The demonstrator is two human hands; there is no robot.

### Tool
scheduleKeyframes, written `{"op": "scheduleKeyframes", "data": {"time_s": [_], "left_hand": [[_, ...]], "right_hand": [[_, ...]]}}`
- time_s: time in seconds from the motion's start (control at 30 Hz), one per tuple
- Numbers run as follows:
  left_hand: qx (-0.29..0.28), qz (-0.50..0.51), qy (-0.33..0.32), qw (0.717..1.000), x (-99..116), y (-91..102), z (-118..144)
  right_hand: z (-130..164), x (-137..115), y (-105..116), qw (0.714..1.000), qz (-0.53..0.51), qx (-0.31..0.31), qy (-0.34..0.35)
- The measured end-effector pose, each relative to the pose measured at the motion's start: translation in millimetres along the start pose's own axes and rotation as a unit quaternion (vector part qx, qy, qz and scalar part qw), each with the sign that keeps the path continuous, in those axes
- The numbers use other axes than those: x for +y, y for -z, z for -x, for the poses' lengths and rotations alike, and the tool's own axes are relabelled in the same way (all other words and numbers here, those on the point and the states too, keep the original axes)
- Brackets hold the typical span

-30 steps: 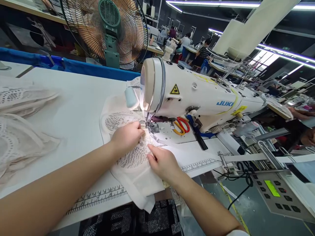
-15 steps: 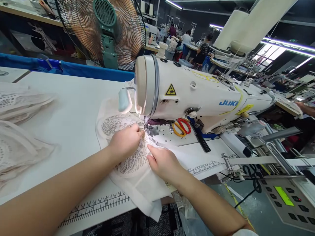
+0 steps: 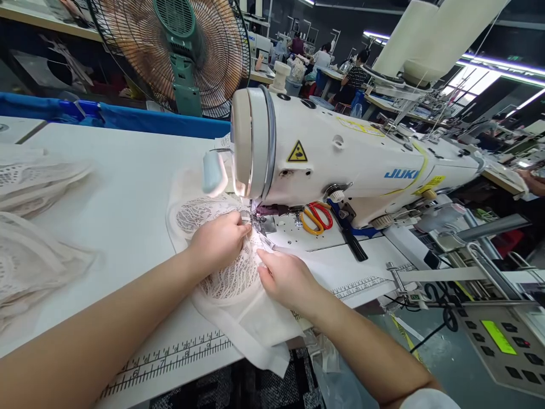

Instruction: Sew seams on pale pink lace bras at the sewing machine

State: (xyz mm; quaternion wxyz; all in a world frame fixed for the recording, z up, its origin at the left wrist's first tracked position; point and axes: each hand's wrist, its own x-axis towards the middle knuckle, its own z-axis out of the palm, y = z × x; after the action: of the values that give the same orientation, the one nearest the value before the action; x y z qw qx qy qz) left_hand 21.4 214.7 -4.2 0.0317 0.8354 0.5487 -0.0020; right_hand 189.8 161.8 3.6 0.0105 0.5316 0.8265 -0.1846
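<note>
Left hand point(image 3: 219, 241) is pressing down on the lace fabric piece point(image 3: 230, 278), fingers curled and pinching its edge right at the presser foot point(image 3: 258, 218) of the white sewing machine point(image 3: 340, 165). Right hand point(image 3: 285, 278) is lying on the same piece just in front of the needle area, fingers narrow and bent, tips gripping the fabric fold. The two hands are sitting close together, almost touching. The lace fabric piece is lying on the white counter point(image 3: 128, 199), its far end reaching under the machine head, its near end hanging over the counter's front edge, across the printed ruler strip point(image 3: 170, 355). Orange and red scissors point(image 3: 315, 218) are lying on the machine bed under the arm, well right of the hands. More lace pieces point(image 3: 34, 227) are piling at the counter's left end, blurred. A standing fan point(image 3: 174, 54) is sitting behind the counter. A control panel point(image 3: 498, 341) with a green screen is showing at lower right. Other people are working far behind.
</note>
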Motion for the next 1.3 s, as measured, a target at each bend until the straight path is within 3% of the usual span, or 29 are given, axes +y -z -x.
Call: {"op": "scheduleKeyframes", "data": {"time_s": [0.17,0.4,0.93,1.2,1.3], "left_hand": [[0.003,0.037,-0.008,0.999,-3.2,1.0,1.4],[0.048,0.081,0.013,0.995,-2.0,-2.5,1.9],[0.021,0.045,0.03,0.998,0.0,2.6,-1.2],[0.073,0.089,0.044,0.992,-10.9,0.9,-3.6],[0.065,0.092,0.029,0.993,-16.0,5.8,0.6]], "right_hand": [[2.5,0.2,-0.7,1.0,0.008,0.004,0.006],[1.4,1.3,0.7,1.0,0.004,-0.001,0.005],[-4.7,0.1,7.7,1.0,0.012,-0.008,0.003],[-18.1,-1.1,8.5,0.998,0.058,0.003,-0.011],[-11.9,-1.3,8.1,0.997,0.07,0.013,-0.019]]}}
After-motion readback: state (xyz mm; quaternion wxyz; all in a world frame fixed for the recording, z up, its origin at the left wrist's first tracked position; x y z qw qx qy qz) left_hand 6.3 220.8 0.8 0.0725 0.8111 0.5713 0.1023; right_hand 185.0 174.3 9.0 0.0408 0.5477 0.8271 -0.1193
